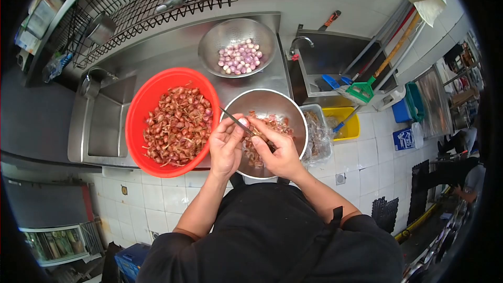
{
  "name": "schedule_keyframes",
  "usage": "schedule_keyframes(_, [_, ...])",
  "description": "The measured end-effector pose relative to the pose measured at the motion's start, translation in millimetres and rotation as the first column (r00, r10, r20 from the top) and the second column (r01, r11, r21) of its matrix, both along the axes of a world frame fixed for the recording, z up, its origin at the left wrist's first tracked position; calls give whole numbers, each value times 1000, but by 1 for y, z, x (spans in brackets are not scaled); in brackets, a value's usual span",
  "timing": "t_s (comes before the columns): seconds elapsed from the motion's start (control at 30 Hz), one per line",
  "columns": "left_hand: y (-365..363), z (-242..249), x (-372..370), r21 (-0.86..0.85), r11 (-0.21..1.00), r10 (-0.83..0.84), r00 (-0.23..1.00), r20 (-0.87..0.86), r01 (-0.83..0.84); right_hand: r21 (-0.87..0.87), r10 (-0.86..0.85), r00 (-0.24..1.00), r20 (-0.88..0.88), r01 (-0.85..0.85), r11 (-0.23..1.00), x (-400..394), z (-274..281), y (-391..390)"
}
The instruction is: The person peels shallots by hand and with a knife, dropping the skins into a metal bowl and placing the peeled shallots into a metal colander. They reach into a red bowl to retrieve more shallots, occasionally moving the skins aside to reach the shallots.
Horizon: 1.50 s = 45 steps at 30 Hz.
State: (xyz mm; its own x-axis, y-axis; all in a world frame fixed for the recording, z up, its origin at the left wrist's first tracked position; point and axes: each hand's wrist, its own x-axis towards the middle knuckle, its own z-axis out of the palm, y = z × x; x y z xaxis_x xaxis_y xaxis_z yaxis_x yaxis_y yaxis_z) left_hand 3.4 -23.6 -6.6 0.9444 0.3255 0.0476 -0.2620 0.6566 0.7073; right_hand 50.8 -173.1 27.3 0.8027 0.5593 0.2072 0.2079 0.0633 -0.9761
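Note:
My left hand (226, 148) pinches a partly peeled shallot (244, 121) at its fingertips. In my right hand (280, 153) is a small knife (231, 117), its dark blade pointing up and left against the shallot. Both hands are close together over a steel bowl (301, 121) that has reddish shallot skins (279, 124) in it. To the left, a red basin (135, 110) is heaped with unpeeled shallots (178, 126). Behind the bowl, a steel colander (210, 36) contains peeled, pale purple shallots (241, 57).
A steel counter (175, 55) with a sink (107, 131) at its left carries the basin and colander. A wire rack (136, 5) hangs above. Right of the bowl are a clear tub of skins (317, 131) and a yellow container (350, 126). Another person (474, 183) is at the far right.

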Motion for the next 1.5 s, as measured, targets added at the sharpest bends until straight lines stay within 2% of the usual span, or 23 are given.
schedule_keyframes(0.03, [-3,3,0,51,997,59,998,-5,-59,-2,-28,997,75,28,1000,-1,-2,2])
schedule_keyframes(0.07, [-5,4,0,101,988,120,993,-7,-119,50,-82,959,273,71,996,2,-10,7])
schedule_keyframes(0.1, [-6,4,-1,100,988,120,993,-6,-119,49,-82,958,274,71,996,3,-8,6])
schedule_keyframes(0.2, [-6,4,-4,200,968,148,989,17,-148,12,-70,973,220,69,998,4,-2,4])
schedule_keyframes(0.27, [-4,8,-5,166,984,68,998,17,-70,83,-65,997,38,61,995,6,-3,4])
schedule_keyframes(0.4, [-2,13,-4,102,993,66,998,-7,-65,58,-60,997,-52,63,996,9,3,-3])
schedule_keyframes(0.5, [-2,13,-4,99,990,105,994,-4,-104,-47,35,992,-118,-41,998,4,12,-4])
schedule_keyframes(0.57, [-2,11,-4,222,963,155,988,10,-153,49,-10,985,171,2,999,3,5,3])
schedule_keyframes(0.6, [-2,10,-4,222,963,154,988,10,-152,21,-8,976,217,4,1000,3,4,3])
schedule_keyframes(0.67, [1,7,-6,315,936,160,987,9,-155,-12,6,977,211,-4,1000,7,1,1])
schedule_keyframes(0.73, [4,4,-6,319,938,139,990,-1,-132,-46,20,979,205,-11,999,8,-3,1])
schedule_keyframes(0.8, [6,7,-6,324,940,121,993,-9,-111,130,-12,997,72,3,991,8,-6,4])
schedule_keyframes(0.83, [7,14,-6,242,969,54,999,2,-53,130,-10,997,72,1,992,9,-6,1])
schedule_keyframes(0.87, [7,19,-6,159,987,-12,1000,19,9,88,2,993,-115,9,996,12,-6,-5])
schedule_keyframes(0.9, [7,21,-6,158,987,-9,1000,21,6,44,6,955,-298,7,999,15,-5,-7])
schedule_keyframes(0.97, [8,24,-5,127,992,-16,1000,0,16,71,-16,961,-277,37,997,16,-7,-3])
schedule_keyframes(1.03, [10,17,-6,157,988,-14,1000,5,13,46,-12,997,-80,15,999,17,-8,-1])
schedule_keyframes(1.07, [10,13,-7,186,983,-12,1000,10,10,46,-14,997,-80,17,999,15,-4,-5])
schedule_keyframes(1.13, [11,11,-8,207,978,-8,1000,14,5,-116,94,977,-192,-117,986,8,14,-12])
schedule_keyframes(1.17, [10,10,-8,228,974,-1,1000,19,-3,-116,92,977,-192,-115,986,7,14,-11])
schedule_keyframes(1.23, [9,12,-8,255,966,27,1000,5,-27,-3,82,991,105,-82,997,5,12,-6])
schedule_keyframes(1.27, [8,14,-8,283,958,57,998,-9,-52,-22,76,973,218,-73,997,7,8,-5])
schedule_keyframes(1.5, [7,20,-7,358,931,77,997,3,-73,3,80,967,243,-83,997,8,11,-7])
